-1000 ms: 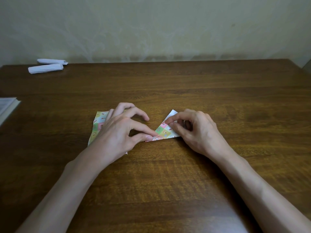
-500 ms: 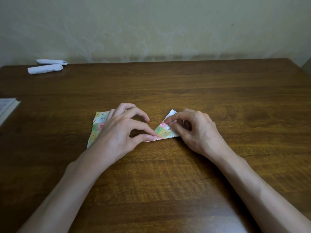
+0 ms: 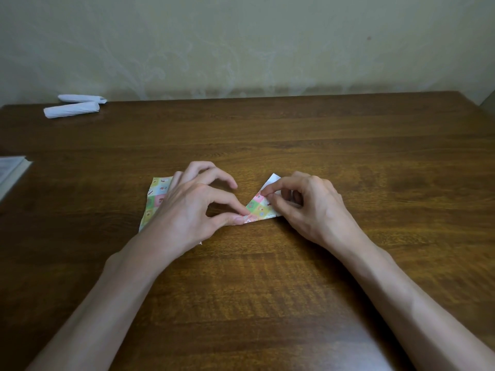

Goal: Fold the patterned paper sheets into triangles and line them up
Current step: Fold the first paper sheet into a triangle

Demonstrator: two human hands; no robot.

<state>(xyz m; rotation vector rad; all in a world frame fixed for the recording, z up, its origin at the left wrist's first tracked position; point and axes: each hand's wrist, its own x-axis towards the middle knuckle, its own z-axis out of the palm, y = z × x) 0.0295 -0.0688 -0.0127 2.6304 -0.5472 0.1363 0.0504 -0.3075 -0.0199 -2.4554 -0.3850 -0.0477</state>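
A small patterned paper triangle (image 3: 261,208), pastel squares outside and white inside, lies on the wooden table (image 3: 267,290) between both hands. My left hand (image 3: 192,210) pinches its left tip between thumb and forefinger. My right hand (image 3: 308,207) pinches its right part with thumb and forefinger, and a white corner sticks up past the forefinger. A flat stack of patterned paper sheets (image 3: 155,199) lies under my left hand, mostly hidden by it.
Two rolled white paper pieces (image 3: 72,107) lie at the table's far left edge by the wall. A white book or pad (image 3: 10,172) juts in at the left edge. The table's right corner shows at the far right.
Almost nothing has moved; my right forefinger has curled down a little more onto the triangle's upper edge.
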